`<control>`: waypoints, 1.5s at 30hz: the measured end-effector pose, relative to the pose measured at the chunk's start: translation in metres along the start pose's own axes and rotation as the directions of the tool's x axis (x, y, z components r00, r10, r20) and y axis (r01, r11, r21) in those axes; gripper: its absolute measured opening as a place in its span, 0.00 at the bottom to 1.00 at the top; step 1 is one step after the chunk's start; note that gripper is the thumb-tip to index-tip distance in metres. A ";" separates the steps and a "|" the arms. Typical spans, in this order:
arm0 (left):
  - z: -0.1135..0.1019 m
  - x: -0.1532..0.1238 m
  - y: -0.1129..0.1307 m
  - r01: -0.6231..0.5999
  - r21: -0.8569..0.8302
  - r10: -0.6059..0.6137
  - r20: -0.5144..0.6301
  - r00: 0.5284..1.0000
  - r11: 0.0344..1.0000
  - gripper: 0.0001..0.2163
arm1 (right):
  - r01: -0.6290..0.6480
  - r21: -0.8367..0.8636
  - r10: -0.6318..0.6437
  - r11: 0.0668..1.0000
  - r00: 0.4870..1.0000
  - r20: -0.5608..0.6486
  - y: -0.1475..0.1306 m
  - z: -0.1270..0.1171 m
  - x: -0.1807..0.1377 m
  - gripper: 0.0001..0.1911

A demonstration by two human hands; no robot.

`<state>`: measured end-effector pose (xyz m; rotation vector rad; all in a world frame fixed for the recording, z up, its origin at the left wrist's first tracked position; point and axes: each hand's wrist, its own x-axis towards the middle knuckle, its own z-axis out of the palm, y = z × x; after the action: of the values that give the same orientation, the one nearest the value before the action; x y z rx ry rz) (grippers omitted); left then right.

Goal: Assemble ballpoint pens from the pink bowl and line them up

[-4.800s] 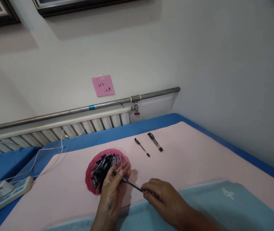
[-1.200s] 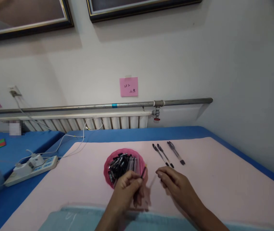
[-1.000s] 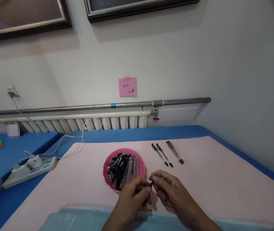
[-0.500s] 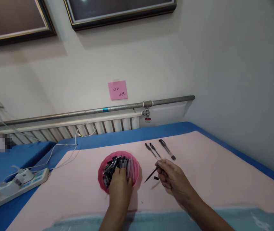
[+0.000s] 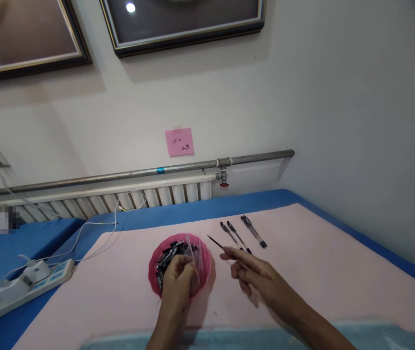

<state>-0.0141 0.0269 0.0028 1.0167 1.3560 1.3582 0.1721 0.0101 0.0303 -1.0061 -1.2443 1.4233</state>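
My left hand (image 5: 177, 278) is over a pink scalloped bowl (image 5: 151, 272), its fingers pinching a clear pen barrel (image 5: 190, 244) that tilts upward. Dark pen caps and parts (image 5: 169, 256) fill the bowl's left side; more clear barrels (image 5: 200, 257) lie at its right. To the right of the bowl, my right hand (image 5: 256, 273) is closed on a thin pen refill (image 5: 215, 241), its dark tip pointing up and left. Just beyond that hand, capped pens (image 5: 254, 232) and two slimmer pens (image 5: 233, 234) lie slanted on the pink sheet.
A pink sheet (image 5: 112, 282) covers the blue table (image 5: 258, 198). At left lies a power strip (image 5: 56, 272) with plugs and white cables (image 5: 114, 214). Behind are a radiator (image 5: 178, 194), a pipe (image 5: 258, 158) and a wall with framed pictures (image 5: 189, 41) and a pink note (image 5: 179, 142).
My left hand has lifted a clear pen barrel from among the bowl's contents. My right hand has turned the refill, so its tip points up-left instead of down-left.
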 end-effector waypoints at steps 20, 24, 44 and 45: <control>0.009 -0.031 -0.008 0.325 -0.255 -0.194 0.430 0.882 0.911 0.20 | 0.407 -0.819 -0.281 0.404 0.908 0.312 -0.005 0.003 -0.008 0.11; 0.010 -0.032 -0.012 0.293 -0.280 -0.143 0.453 0.880 0.914 0.15 | 0.335 -0.720 -0.355 0.608 0.926 0.130 -0.008 -0.001 -0.008 0.09; 0.015 -0.041 -0.008 0.330 -0.256 -0.152 0.533 0.833 0.909 0.17 | 0.136 0.355 -0.089 0.925 0.986 -0.143 -0.004 0.012 -0.009 0.08; 0.015 -0.041 -0.008 0.326 -0.257 -0.148 0.533 0.833 0.910 0.17 | 0.128 0.348 -0.082 0.929 0.986 -0.143 -0.004 0.012 -0.009 0.08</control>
<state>0.0097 -0.0099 -0.0020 0.8491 0.7876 0.9922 0.1628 -0.0012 0.0355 -0.7552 -0.8915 1.4146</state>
